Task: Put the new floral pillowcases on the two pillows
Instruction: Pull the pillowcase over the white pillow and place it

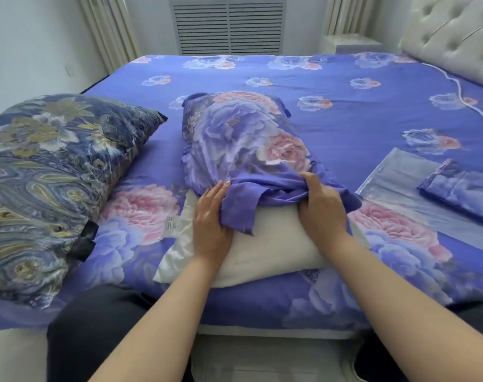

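Purple cotton: new purple-and-pink floral pillowcase (243, 142), drawn over the far half of the plain white pillow (273, 244), mouth bunched in loose folds about midway along.
White pillow: lying lengthwise on the floral purple bedspread (345, 86), near the bed's front edge; near half bare, a white care label (172, 226) sticking out at its left corner.
Left hand (211, 216): resting on the pillow's left side at the case's hem, fingers fairly straight, thumb tucked under the fabric flap; a true pinch cannot be told.
Right hand (321, 208): fingers curled round the gathered hem on the right side, grasping the cloth.
Step in hand: judged as working the first case down over the first pillow, roughly half done.
Next move: likely calls for both hems gripped evenly and pulled toward the body, the filling pressed down so the corners seat; bunched folds need smoothing first.
Second pillow: dark blue-and-gold paisley pillow (50, 172) at left, well apart, not yet in a new case.
Second case: folded purple floral pillowcase (460, 191) on clear plastic packaging (394, 175) at right.
Beyond: cream tufted headboard (452, 31), grey slatted radiator cover (228, 27) on the far wall.
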Tool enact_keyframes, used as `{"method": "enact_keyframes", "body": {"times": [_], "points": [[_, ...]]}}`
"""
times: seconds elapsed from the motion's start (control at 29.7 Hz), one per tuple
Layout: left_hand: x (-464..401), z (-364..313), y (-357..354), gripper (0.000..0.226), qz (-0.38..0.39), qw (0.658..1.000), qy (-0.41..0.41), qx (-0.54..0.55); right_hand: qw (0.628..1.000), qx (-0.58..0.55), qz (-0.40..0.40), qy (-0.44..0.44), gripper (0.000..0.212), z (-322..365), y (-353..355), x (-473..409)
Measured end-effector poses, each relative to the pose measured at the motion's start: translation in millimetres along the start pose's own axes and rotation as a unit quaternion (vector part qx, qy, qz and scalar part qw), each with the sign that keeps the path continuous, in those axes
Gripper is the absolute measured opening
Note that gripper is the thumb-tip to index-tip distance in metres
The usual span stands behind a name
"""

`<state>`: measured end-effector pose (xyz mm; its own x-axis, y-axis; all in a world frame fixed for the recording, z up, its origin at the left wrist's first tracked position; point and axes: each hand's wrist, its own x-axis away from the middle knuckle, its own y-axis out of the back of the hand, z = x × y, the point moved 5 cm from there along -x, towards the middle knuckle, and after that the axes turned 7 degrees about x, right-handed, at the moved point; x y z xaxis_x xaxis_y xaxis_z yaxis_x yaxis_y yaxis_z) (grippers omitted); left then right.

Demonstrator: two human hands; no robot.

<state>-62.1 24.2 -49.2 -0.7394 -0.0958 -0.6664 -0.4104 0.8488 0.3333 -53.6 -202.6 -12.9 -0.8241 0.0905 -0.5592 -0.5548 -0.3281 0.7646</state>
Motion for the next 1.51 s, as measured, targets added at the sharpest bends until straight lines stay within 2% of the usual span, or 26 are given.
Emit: {"method": "enact_keyframes", "body": {"times": [0.13, 0.24, 0.34, 0.4, 0.44, 0.5, 0.54, 0.64, 0.71, 0.77, 0.81, 0.84, 0.87, 0.94, 0.98, 1.01, 1.04, 1.11, 1.18, 1.21, 1.24, 1.31, 1.35, 1.41, 1.48, 1.51], "points": [[12, -1, 14, 0.043, 0.037, 0.995, 0.044, 0.085, 0.993, -0.114, -0.011, 0.005, 0.052, 12, 2, 35], [21, -8, 45, 0.04, -0.061, 0.958, 0.203, 0.192, 0.995, -0.086, -0.051, 0.019, 0.052, 15, 16, 43], [30, -15, 86, 0.034, -0.157, 0.944, 0.197, 0.212, 0.986, -0.084, -0.109, 0.094, 0.046, 30, 41, 52], [39, -10, 108, 0.033, -0.18, 0.948, 0.182, 0.188, 0.975, -0.121, -0.093, 0.159, 0.035, 46, 52, 64], [43, -5, 114, 0.03, -0.198, 0.935, 0.206, 0.209, 0.973, -0.129, -0.065, 0.18, 0.028, 53, 53, 71], [54, 6, 117, 0.023, -0.227, 0.876, 0.311, 0.29, 0.974, -0.096, 0.02, 0.203, 0.023, 62, 44, 83], [58, 10, 112, 0.021, -0.23, 0.831, 0.374, 0.343, 0.973, -0.076, 0.068, 0.205, 0.024, 63, 37, 89], [70, 9, 104, 0.007, -0.204, 0.657, 0.521, 0.504, 0.969, -0.078, 0.15, 0.179, 0.031, 56, 31, 96], [70, 21, 117, 0.021, -0.207, 0.626, 0.533, 0.531, 0.961, -0.088, 0.204, 0.166, 0.022, 55, 34, 96], [64, 27, 127, 0.045, -0.187, 0.645, 0.517, 0.53, 0.946, -0.09, 0.269, 0.158, 0.015, 56, 35, 98], [60, 26, 127, 0.054, -0.145, 0.686, 0.51, 0.498, 0.942, -0.113, 0.28, 0.145, 0.023, 55, 37, 99], [56, 24, 126, 0.05, -0.106, 0.746, 0.497, 0.43, 0.946, -0.164, 0.252, 0.117, 0.03, 53, 41, 98], [54, 26, 126, 0.042, -0.076, 0.804, 0.486, 0.335, 0.957, -0.216, 0.176, 0.079, 0.033, 47, 48, 94], [49, 28, 132, 0.05, -0.011, 0.902, 0.415, 0.118, 0.965, -0.26, 0.009, -0.02, 0.029, 20, 60, 85], [47, 21, 132, 0.047, 0.052, 0.933, 0.354, -0.032, 0.965, -0.245, -0.038, -0.082, 0.023, 2, 61, 82], [50, 13, 130, 0.041, 0.132, 0.927, 0.299, -0.186, 0.966, -0.208, -0.047, -0.146, 0.022, -15, 59, 78], [55, 8, 125, 0.034, 0.197, 0.898, 0.26, -0.294, 0.964, -0.167, -0.015, -0.205, 0.028, -36, 51, 74], [68, 0, 112, 0.028, 0.278, 0.835, 0.253, -0.402, 0.936, -0.153, 0.091, -0.304, 0.052, -67, 32, 72], [68, -12, 99, 0.032, 0.276, 0.807, 0.24, -0.464, 0.897, -0.216, 0.154, -0.354, 0.062, -76, 22, 68], [63, -22, 94, 0.035, 0.239, 0.822, 0.208, -0.472, 0.89, -0.243, 0.154, -0.353, 0.058, -75, 23, 64], [57, -33, 88, 0.038, 0.188, 0.859, 0.16, -0.449, 0.892, -0.262, 0.14, -0.342, 0.051, -75, 26, 60], [49, -60, 71, 0.05, 0.121, 0.935, 0.045, -0.329, 0.902, -0.263, 0.119, -0.321, 0.029, -70, 37, 52], [50, -75, 58, 0.051, 0.121, 0.953, -0.022, -0.276, 0.909, -0.248, 0.118, -0.312, 0.026, -68, 41, 51], [60, -94, 31, 0.056, 0.179, 0.951, -0.109, -0.228, 0.927, -0.2, 0.111, -0.299, 0.026, -64, 45, 52], [67, -95, 14, 0.069, 0.219, 0.932, -0.129, -0.257, 0.941, -0.17, 0.059, -0.287, 0.026, -63, 54, 56], [67, -94, 10, 0.063, 0.21, 0.93, -0.135, -0.269, 0.944, -0.159, 0.023, -0.289, 0.026, -65, 62, 60]]}}
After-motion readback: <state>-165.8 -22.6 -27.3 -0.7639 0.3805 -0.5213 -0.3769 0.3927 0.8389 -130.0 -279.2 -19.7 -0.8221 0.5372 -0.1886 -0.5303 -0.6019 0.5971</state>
